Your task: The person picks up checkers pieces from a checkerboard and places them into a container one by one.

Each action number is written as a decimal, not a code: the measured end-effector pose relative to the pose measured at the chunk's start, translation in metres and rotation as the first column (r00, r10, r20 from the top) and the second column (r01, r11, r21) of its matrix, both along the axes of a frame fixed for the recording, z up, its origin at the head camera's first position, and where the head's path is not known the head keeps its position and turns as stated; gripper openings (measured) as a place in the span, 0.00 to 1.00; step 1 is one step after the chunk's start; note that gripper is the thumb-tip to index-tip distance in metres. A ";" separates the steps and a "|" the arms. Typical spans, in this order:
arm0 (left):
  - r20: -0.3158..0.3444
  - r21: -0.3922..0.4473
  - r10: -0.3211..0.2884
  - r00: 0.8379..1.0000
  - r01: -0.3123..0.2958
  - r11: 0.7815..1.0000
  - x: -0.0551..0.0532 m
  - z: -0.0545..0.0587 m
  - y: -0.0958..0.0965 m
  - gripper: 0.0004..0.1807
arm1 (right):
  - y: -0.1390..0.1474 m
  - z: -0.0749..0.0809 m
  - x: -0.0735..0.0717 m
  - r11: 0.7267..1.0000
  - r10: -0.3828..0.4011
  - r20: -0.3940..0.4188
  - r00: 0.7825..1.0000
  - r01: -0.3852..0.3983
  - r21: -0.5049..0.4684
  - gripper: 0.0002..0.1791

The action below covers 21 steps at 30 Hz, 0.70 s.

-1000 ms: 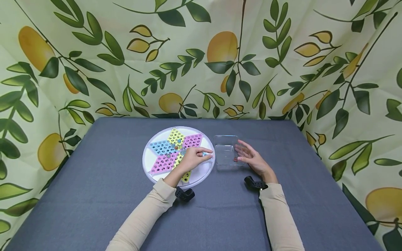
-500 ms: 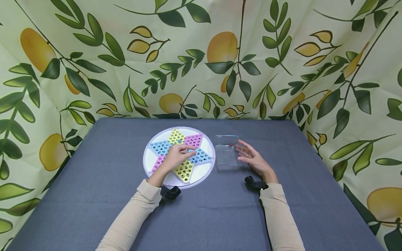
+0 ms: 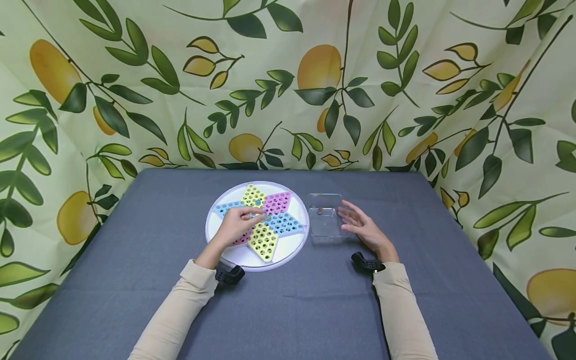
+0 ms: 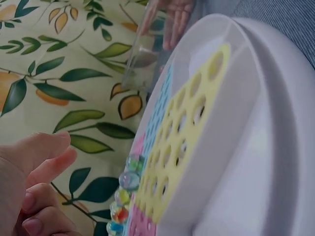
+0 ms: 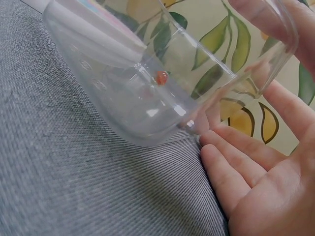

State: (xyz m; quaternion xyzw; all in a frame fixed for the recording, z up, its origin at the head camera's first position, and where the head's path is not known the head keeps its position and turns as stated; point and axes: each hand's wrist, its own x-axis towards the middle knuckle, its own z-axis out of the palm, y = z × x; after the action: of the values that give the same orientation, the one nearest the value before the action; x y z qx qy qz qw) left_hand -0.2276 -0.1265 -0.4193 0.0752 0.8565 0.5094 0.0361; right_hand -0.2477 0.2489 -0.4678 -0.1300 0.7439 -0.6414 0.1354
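Note:
A round white Chinese checkers board (image 3: 288, 250) has a star of yellow, pink and blue perforated sections. Above its left middle is my left hand (image 3: 236, 223), thumb and index finger held out, with nothing visible between them. Several glass marbles (image 4: 130, 180) sit on the board's star in the left wrist view, just beyond the fingers. To the right of the board stands a clear plastic box (image 3: 325, 227) with one reddish marble (image 5: 161, 77) inside. My right hand (image 3: 366, 231) rests at the box's right side, fingers loosely extended along the wall.
A grey-blue cloth (image 3: 301, 310) covers the table. Behind and beside it hangs a leaf-and-fruit patterned curtain (image 3: 279, 100). The box stands close to the board's right rim.
My left hand has moved left, from the board's right edge to over its left middle. The reddish marble has rolled back and left inside the box. My right hand stays put.

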 end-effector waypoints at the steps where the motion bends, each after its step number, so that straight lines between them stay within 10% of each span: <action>1: 0.000 -0.004 0.002 1.000 -0.002 1.000 0.000 0.000 -0.001 0.16 | 0.000 0.000 0.000 1.000 0.004 -0.005 1.000 -0.004 0.003 0.44; 21: -0.021 -0.105 0.054 0.998 -0.056 0.993 -0.003 -0.014 -0.038 0.17 | 0.000 -0.001 0.001 0.998 0.026 -0.022 0.999 -0.027 -0.055 0.46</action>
State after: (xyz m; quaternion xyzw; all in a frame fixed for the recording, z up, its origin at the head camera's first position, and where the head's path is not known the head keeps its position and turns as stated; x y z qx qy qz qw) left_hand -0.2304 -0.1647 -0.4331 0.0540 0.8843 0.4635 0.0183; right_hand -0.2466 0.2488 -0.4688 -0.1503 0.7255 -0.6584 0.1324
